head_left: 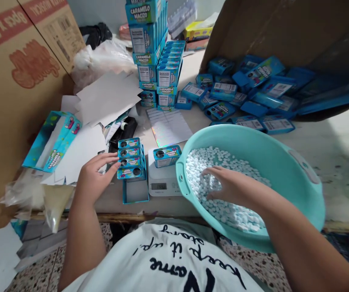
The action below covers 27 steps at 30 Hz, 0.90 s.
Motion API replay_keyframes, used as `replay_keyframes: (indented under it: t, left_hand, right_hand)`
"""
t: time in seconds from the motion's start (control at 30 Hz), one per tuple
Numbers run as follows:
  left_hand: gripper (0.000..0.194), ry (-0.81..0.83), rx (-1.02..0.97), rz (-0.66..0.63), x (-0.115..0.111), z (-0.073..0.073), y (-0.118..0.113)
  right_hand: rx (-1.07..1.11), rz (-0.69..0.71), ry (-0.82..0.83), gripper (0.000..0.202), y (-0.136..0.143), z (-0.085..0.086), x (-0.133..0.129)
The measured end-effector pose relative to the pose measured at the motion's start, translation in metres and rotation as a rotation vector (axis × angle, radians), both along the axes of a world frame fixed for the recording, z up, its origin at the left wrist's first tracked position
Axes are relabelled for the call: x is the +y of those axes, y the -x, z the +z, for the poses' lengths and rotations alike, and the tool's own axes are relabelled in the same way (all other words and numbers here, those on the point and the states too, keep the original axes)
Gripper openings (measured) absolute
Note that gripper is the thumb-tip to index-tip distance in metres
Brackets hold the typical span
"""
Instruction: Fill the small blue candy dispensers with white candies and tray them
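Observation:
My left hand (94, 177) is at the left side of a small blue display tray, its fingers stretched out and fingertips against the candy boxes (129, 162) standing in a row there. The front part of the tray (136, 191) is bare. My right hand (223, 182) reaches into a turquoise basin (287, 174) of small white candies (238, 217), thumb and fingers apart, tips among the candies. Between the hands, a single blue candy box (167, 156) rests on a white kitchen scale (162, 178); its display is too small to read surely.
Filled blue display trays (145, 40) are stacked at the back. To the right, loose blue boxes (223, 91) spill from a large carton (253, 28). Left are white card sheets (109, 95), an upended blue carton (52, 140) and a tall cardboard box (19, 121).

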<state>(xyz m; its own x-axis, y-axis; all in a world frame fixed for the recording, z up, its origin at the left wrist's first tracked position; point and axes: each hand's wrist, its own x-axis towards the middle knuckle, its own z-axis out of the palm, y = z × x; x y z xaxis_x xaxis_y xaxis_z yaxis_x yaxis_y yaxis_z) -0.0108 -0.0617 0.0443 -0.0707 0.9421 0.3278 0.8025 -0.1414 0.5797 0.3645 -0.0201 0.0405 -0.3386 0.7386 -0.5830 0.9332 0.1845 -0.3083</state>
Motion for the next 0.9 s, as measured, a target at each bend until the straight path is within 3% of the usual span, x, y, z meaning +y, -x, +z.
replay_keyframes:
  t: [0.3,0.53,0.67,0.8,0.9]
  left_hand:
    - [0.019,-0.083,-0.015,-0.065,0.011,0.006,-0.016]
    - [0.022,-0.078,-0.024,-0.092,0.012,0.001,-0.019]
    - [0.038,-0.058,-0.026,-0.086,0.013,0.001,-0.037]
    - [0.061,0.171,0.065,-0.168,0.022,0.001,-0.067]
    - [0.056,0.239,0.111,-0.252,0.031,-0.001,-0.084]
  right_hand:
    - [0.029,-0.031,-0.037,0.045,-0.008,-0.011,0.002]
    - [0.002,0.035,-0.077,0.006,-0.017,-0.018,0.006]
    - [-0.049,0.004,-0.043,0.009,-0.010,-0.013,0.002]
    - [-0.110,0.009,-0.038,0.040,-0.002,-0.014,0.001]
    - [-0.106,0.044,-0.060,0.035,-0.001,-0.017,0.002]
